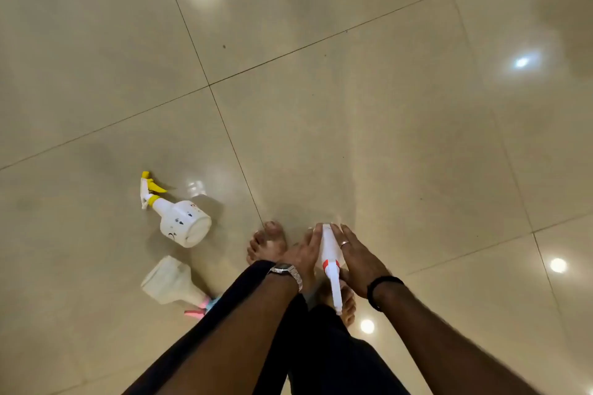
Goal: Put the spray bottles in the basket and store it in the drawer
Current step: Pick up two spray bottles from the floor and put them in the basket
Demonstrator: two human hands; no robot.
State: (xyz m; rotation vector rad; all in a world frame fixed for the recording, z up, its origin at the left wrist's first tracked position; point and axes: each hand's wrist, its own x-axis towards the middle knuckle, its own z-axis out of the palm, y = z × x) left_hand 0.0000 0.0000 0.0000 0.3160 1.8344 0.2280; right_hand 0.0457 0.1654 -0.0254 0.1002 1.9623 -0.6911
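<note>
Spray bottles lie about on the tiled floor [353, 106]: the red-collared bottle [330, 250] sits clasped between our left hand [305, 253] and right hand [359, 260], both closed flat against its body. We judge it light, stiff plastic, smooth and apt to slip; the neck under the trigger looks surest. The yellow-trigger bottle [183, 221] carries small dark marks we cannot read. The pink-trigger bottle [168, 282] lies beside our leg. No basket shows.

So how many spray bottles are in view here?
3. The yellow-trigger bottle lies on the floor at left, the pink-trigger bottle below it, and the red-collared bottle is held between the left hand and right hand. Others may be out of frame.
</note>
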